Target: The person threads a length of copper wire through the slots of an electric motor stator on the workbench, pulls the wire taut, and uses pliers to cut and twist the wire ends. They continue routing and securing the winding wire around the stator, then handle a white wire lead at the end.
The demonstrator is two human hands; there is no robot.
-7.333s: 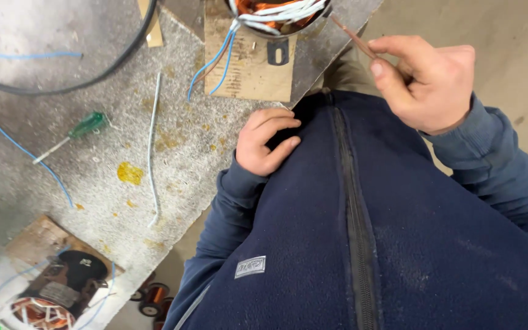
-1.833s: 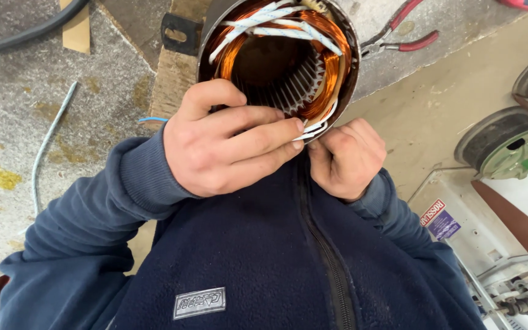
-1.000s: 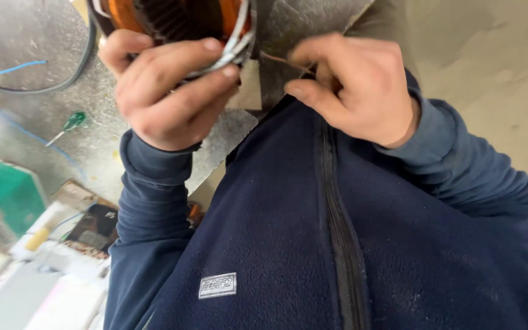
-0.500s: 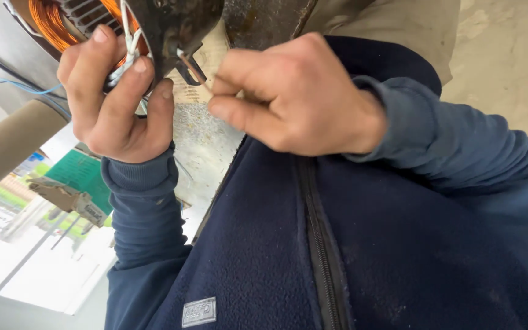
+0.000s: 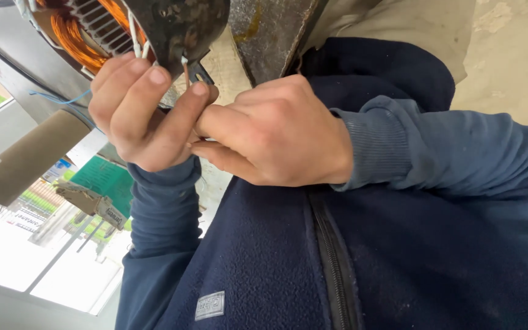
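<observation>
The left hand is curled around the lower rim of a motor stator, a dark metal shell with orange copper windings and a slotted steel core showing inside it. Its fingers are wrapped over the white sleeved leads that come out of the windings, pressing them against the rim. The right hand sits just beside it, closed into a loose fist with thumb and forefinger pinched together against the left thumb; what it pinches is hidden between the fingers and cannot be told. The stator stands at the near edge of the grey worktop, right in front of the person's dark blue fleece jacket. A thin blue wire trails off to the left of the stator.
</observation>
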